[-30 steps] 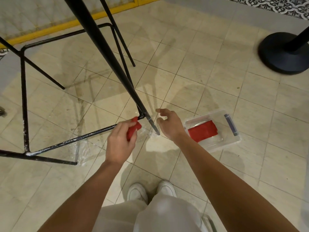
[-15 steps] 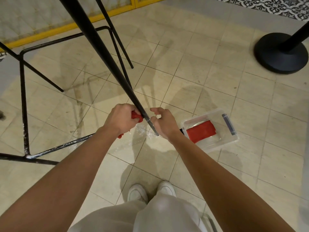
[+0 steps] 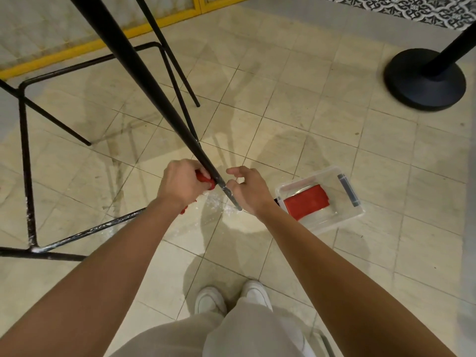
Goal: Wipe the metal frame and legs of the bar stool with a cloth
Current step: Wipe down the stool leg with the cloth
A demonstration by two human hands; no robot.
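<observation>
Beige floor tiles (image 3: 334, 119) lie under a black bar stool (image 3: 144, 81) tipped toward the viewer; the left hand (image 3: 180, 184) clamps a red cloth (image 3: 204, 179) against one leg near its foot; the right hand (image 3: 247, 188), fingers loosely curled, steadies that leg without clasping it; white residue still marks two lower rungs, so much wiping probably remains; four legs show, one clear tub (image 3: 347, 217) holding one spare red cloth (image 3: 306, 202).

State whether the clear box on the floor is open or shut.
Open: no lid covers the box, and a red cloth lies exposed inside.
</observation>
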